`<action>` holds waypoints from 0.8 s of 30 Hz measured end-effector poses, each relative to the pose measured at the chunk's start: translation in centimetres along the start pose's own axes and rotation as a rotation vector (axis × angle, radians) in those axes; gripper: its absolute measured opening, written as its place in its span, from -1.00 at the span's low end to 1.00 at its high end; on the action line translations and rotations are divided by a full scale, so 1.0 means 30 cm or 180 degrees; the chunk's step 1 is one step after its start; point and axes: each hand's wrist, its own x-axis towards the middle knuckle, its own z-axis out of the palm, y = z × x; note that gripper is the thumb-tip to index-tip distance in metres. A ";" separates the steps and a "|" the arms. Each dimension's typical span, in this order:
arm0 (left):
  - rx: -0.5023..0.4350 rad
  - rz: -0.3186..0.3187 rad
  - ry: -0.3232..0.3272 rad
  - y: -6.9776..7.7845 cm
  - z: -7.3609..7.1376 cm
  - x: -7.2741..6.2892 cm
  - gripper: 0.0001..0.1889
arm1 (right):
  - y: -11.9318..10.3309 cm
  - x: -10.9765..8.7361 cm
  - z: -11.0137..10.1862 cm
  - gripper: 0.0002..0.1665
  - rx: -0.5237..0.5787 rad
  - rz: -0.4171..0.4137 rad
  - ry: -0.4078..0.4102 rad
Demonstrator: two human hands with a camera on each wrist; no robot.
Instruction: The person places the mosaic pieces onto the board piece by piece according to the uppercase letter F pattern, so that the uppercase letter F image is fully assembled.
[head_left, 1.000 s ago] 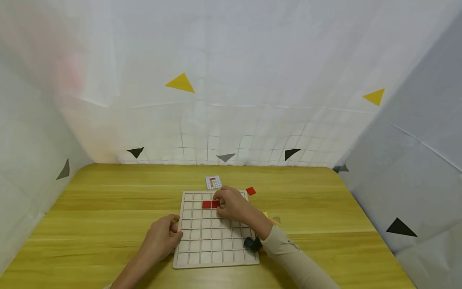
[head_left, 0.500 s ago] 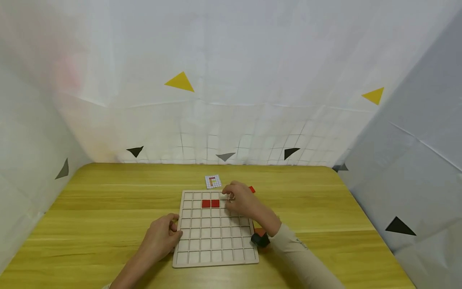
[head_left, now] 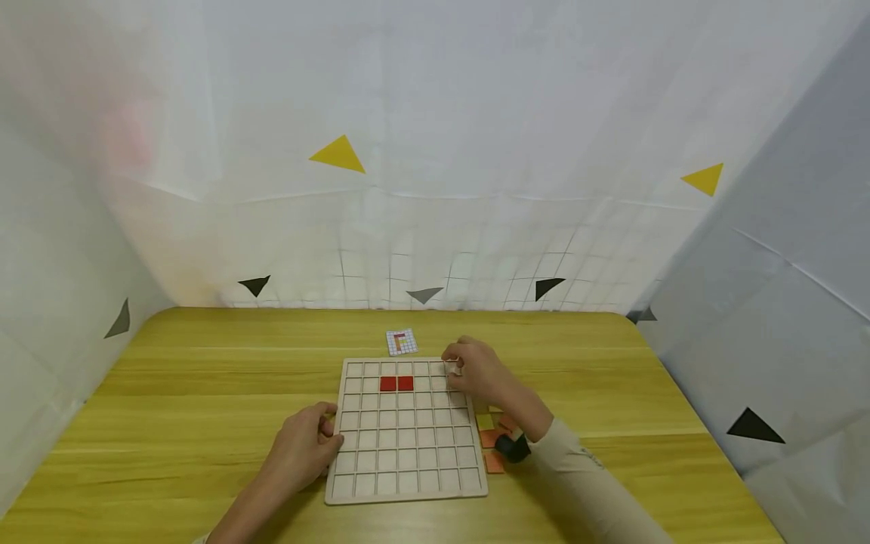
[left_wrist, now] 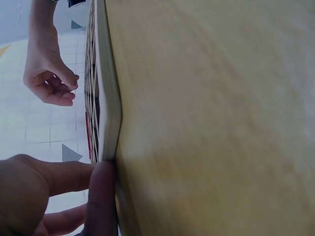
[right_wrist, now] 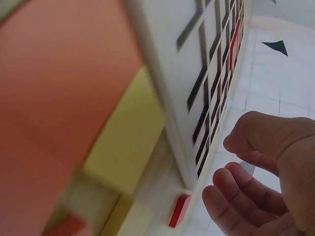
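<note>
A pale board (head_left: 387, 483) with a grid of square cells lies on the table. Two red tiles (head_left: 397, 384) sit side by side in its second row from the back. My left hand (head_left: 306, 446) holds the board's left edge, thumb and finger against the rim in the left wrist view. My right hand (head_left: 479, 370) hovers by the far right corner, fingers loosely bent and apart, with nothing between them in the right wrist view. Just past that corner a loose red tile (right_wrist: 179, 210) lies on the table; in the head view the right hand hides it.
Several orange tiles (head_left: 495, 462) and a yellow tile (head_left: 484, 421) lie along the board's right side, partly behind the black wrist camera (head_left: 513, 448). Behind the board is a small card (head_left: 402, 342) with a coloured grid pattern. White sheets (head_left: 435, 227) surround the table.
My right hand has left the second red tile in its cell and moved right to the board's far corner, over the loose red tile. My left hand stays at the edge.
</note>
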 end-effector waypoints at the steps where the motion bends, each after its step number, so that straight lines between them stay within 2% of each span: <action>1: -0.0004 -0.0001 0.0001 0.000 0.000 0.000 -0.54 | 0.005 -0.003 -0.005 -0.69 -0.0024 0.0016 0.0007; 9: -0.0093 -0.0051 -0.0013 0.001 0.001 -0.002 -0.53 | 0.043 -0.021 -0.029 -0.65 -0.0219 0.0115 -0.0040; 15: -0.0072 -0.0099 -0.0022 0.002 -0.003 -0.002 -0.52 | 0.075 -0.021 -0.029 -0.64 -0.0294 0.0110 0.0037; 24: -0.0169 -0.0092 -0.0037 0.002 0.001 -0.005 -0.52 | 0.109 -0.017 -0.032 -0.49 -0.0462 0.0123 -0.0001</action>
